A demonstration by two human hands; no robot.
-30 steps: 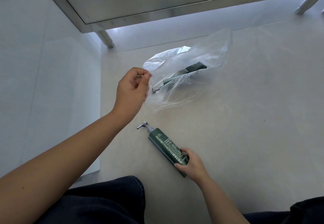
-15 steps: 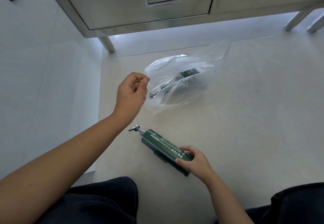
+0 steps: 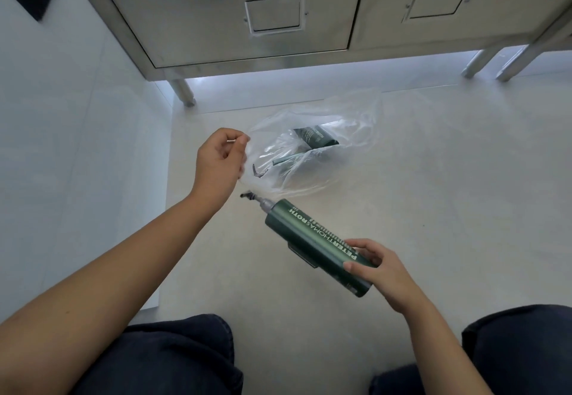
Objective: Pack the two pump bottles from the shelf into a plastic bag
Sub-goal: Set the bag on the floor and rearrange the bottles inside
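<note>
Pump bottle (image 3: 312, 241): tilting above floor (image 3: 448, 209), pump toward bag | right hand (image 3: 376, 266) gripping its base | left hand (image 3: 218, 159) pinching plastic bag (image 3: 349, 122) rim | second bottle (image 3: 314, 137) lying inside bag

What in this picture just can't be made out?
Head view, bagged bottle: label mostly blurred by the crumpled plastic bag.
Head view, held bottle: lower body partly covered by the right hand.
Head view, cabinet: top cut off by the upper edge.

Clear crinkled plastic bag (image 3: 340, 134), brushed-metal cabinet (image 3: 247, 7)
</note>
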